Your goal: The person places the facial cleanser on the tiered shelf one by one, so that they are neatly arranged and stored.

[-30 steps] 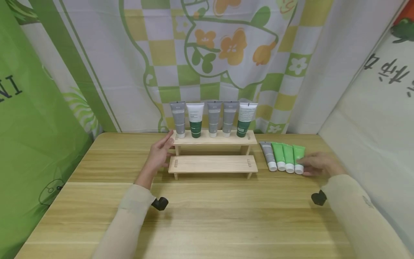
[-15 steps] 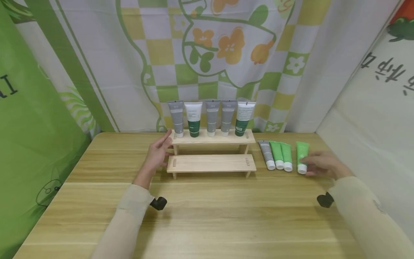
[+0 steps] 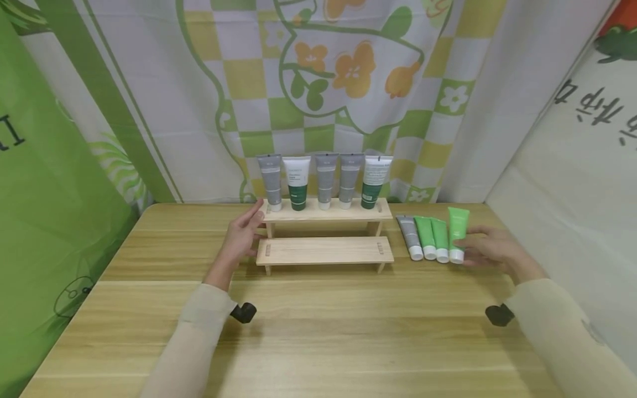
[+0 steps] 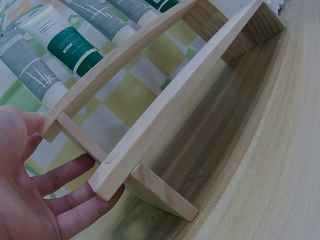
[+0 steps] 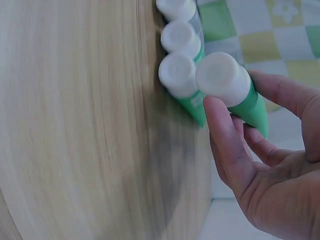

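Observation:
In the head view my right hand (image 3: 490, 251) pinches a bright green tube with a white cap (image 3: 458, 232), lifted just above the tabletop. The right wrist view shows that tube's white cap (image 5: 217, 75) between my thumb and fingers. Left of it lie two similar green tubes (image 3: 439, 235) and a grey tube (image 3: 410, 235). My left hand (image 3: 240, 235) grips the left end of a two-step wooden stand (image 3: 323, 251); in the left wrist view the thumb is at its upper shelf (image 4: 115, 57), with fingertips at the lower shelf (image 4: 150, 112).
On the upper step several tubes stand on their caps: grey ones (image 3: 325, 179) and white-and-green ones (image 3: 298, 179). The lower step carries nothing. A patterned curtain (image 3: 278, 83) hangs behind the wooden table (image 3: 323, 331), with a white cloth (image 3: 572, 177) at the right.
My right hand has drawn the end green tube to the right, away from the row, then raised it and brought it slightly back left. The left hand stays at the stand.

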A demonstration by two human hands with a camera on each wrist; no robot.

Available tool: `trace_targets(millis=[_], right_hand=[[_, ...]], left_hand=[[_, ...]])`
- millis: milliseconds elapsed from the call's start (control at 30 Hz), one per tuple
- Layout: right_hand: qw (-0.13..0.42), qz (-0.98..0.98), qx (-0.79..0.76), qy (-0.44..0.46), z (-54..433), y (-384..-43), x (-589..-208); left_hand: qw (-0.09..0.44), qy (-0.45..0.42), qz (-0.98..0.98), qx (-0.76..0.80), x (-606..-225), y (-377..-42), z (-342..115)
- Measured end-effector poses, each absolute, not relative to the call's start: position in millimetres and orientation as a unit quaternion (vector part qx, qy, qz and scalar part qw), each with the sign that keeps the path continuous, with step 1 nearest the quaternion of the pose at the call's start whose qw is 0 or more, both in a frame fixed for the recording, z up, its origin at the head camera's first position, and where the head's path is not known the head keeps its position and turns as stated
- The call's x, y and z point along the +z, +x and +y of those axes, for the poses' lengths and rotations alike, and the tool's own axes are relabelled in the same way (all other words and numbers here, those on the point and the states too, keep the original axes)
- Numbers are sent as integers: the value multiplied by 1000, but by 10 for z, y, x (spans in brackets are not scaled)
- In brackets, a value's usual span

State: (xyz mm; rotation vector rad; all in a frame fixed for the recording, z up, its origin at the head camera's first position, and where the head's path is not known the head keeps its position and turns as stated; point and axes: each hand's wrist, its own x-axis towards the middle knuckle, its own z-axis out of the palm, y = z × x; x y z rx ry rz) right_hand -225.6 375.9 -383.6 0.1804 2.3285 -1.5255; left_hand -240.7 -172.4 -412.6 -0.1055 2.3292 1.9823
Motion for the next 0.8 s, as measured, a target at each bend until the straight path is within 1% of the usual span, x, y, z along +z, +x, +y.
trace_targets(millis=[300,533,800], right_hand=[[155,821,-549,28,3466,-2115,-3746],[125,833,-538,-5,3170,-1938,-3692],[118,807,-577,-42,2854,-1782,-3667]], left_hand=[[42,-39,758,650,-4128,-2413,-1718],[41,-37,753,656,-4126,-2412,-1714],[40,-36,752,657,-4134,-2408,-1720]])
